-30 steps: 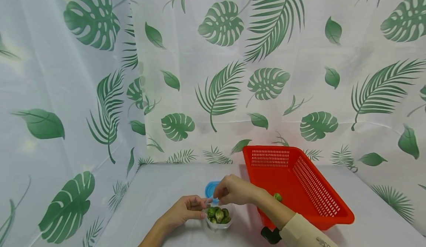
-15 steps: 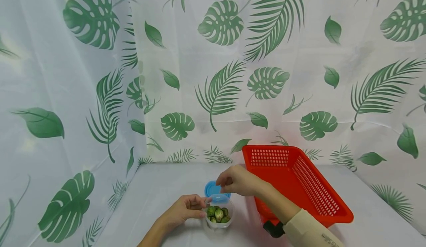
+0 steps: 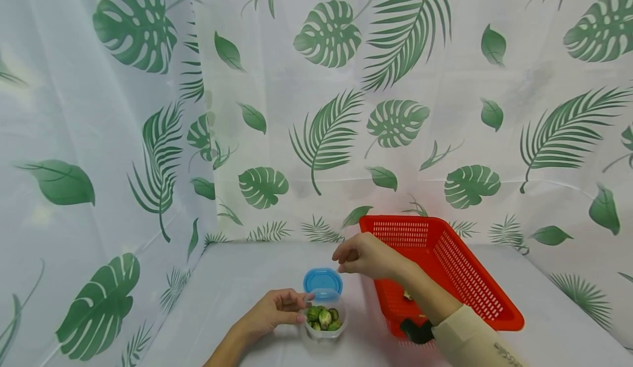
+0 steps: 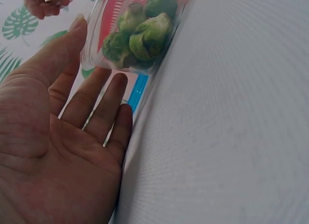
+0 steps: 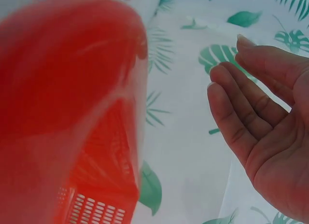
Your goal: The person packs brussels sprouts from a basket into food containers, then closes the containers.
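A small clear plastic container point(image 3: 324, 333) with several Brussels sprouts point(image 3: 323, 317) stands on the table. Its blue lid point(image 3: 322, 282) lies folded back behind it. At the container's left side rests my left hand point(image 3: 277, 313); the left wrist view shows its thumb and fingers point(image 4: 104, 110) nearly straight against the container, the index fingertip hidden. My right hand point(image 3: 363, 257) hovers right of and beyond the lid, near the left rim of the red basket point(image 3: 470, 268). In the right wrist view, this hand point(image 5: 270, 118) has loosely bent fingers and holds nothing.
Partly behind my right forearm, a pale small piece point(image 3: 407, 295), perhaps a sprout, lies in the basket. A dark wrist camera point(image 3: 416, 331) sits on my right wrist. Leaf-printed curtains point(image 3: 326, 136) enclose the white table point(image 3: 247, 268) at the back and sides.
My right hand has lifted away from above the container, back and right toward the basket. The blue lid is uncovered to view. The left hand and container have stayed put.
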`<state>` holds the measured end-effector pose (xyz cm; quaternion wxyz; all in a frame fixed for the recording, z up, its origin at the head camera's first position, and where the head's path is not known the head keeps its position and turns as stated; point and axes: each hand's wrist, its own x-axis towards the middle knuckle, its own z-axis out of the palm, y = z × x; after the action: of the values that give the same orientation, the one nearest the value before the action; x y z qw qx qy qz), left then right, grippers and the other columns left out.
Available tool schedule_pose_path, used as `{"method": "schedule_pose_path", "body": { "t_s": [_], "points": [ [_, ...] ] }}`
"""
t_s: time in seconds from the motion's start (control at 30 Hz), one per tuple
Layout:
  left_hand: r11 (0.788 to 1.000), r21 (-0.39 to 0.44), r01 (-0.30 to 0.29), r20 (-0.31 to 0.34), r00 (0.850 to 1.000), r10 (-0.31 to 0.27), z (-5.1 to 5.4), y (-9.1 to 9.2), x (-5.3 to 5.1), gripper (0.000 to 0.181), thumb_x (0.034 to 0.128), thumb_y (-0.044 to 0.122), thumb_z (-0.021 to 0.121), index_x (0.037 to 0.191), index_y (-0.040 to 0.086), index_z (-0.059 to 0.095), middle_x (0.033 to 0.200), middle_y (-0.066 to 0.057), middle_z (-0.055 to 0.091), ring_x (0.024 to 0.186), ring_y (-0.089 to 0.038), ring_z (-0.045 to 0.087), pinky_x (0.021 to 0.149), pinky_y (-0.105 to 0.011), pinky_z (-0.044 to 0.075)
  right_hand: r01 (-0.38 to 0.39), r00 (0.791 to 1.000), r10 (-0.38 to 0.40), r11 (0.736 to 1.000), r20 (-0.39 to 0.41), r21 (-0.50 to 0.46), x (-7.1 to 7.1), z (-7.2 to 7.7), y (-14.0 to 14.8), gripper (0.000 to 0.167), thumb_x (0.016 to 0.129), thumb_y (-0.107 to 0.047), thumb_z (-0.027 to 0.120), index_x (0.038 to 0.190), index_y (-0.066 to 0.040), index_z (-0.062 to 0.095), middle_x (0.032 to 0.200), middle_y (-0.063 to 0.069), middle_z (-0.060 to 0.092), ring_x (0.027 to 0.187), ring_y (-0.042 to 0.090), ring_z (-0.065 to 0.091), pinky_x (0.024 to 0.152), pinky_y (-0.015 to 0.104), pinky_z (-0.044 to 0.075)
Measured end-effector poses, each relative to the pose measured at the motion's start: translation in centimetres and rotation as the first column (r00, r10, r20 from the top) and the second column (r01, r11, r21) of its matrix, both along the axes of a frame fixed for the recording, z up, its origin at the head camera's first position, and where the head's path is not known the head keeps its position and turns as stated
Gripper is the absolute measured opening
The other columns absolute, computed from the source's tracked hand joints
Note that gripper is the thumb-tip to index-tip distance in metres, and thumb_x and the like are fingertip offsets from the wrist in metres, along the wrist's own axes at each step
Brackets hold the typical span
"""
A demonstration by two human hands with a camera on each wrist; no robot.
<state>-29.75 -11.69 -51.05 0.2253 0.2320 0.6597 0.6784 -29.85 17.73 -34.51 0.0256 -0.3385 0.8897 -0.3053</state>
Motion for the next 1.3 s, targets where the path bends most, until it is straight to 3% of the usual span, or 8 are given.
{"method": "schedule_pose_path", "body": {
  "t_s": [0.2, 0.53, 0.8, 1.3],
  "points": [
    [1.0, 0.004, -0.002, 0.003, 1.0, 0.002, -0.1, 0.0, -0.1, 0.022, 0.0904, 0.015, 0.082, 0.108, 0.01, 0.07, 0.127, -0.008, 0.074, 0.142, -0.026, 0.055, 0.094, -0.028, 0.059, 0.019, 1.0, -0.019, 1.0, -0.002, -0.006, -0.2, 0.3, 0.7, 0.02, 0.093, -0.017, 0.08, 0.113, -0.016, 0.08, 0.1, -0.003, 0.078, 0.084, 0.009, 0.072, 0.074, 0.023, 0.062],
    [1.0, 0.003, -0.007, 0.004, 1.0, 0.007, -0.1, 0.0, 0.0, 0.024, 0.0898, 0.016, 0.083, 0.108, 0.007, 0.069, 0.141, -0.017, 0.066, 0.142, -0.027, 0.055, 0.094, -0.029, 0.059, 0.022, 1.0, -0.023, 1.0, -0.012, -0.013, -0.6, 0.5, 1.5, 0.021, 0.092, -0.017, 0.081, 0.113, -0.017, 0.08, 0.1, -0.003, 0.078, 0.084, 0.008, 0.072, 0.075, 0.023, 0.062],
    [1.0, 0.004, -0.001, -0.002, 1.0, 0.001, 0.0, -0.2, 0.0, 0.023, 0.0904, 0.015, 0.082, 0.107, 0.007, 0.068, 0.141, -0.018, 0.065, 0.136, -0.024, 0.061, 0.093, -0.027, 0.059, 0.047, 0.998, -0.047, 0.999, -0.028, -0.01, -0.7, 0.8, 2.2, 0.022, 0.092, -0.013, 0.08, 0.113, -0.017, 0.079, 0.099, -0.004, 0.077, 0.086, 0.009, 0.072, 0.075, 0.024, 0.062],
    [1.0, 0.009, 0.009, -0.007, 1.0, -0.009, -0.1, -0.2, 0.0, 0.022, 0.0902, 0.016, 0.082, 0.107, 0.009, 0.068, 0.145, -0.019, 0.063, 0.141, -0.026, 0.056, 0.094, -0.028, 0.059, 0.126, 0.992, -0.126, 0.992, -0.004, -0.01, -1.6, 0.8, 3.9, 0.02, 0.092, -0.014, 0.08, 0.112, -0.018, 0.079, 0.101, -0.001, 0.077, 0.09, 0.013, 0.071, 0.077, 0.028, 0.063]
  ]
}}
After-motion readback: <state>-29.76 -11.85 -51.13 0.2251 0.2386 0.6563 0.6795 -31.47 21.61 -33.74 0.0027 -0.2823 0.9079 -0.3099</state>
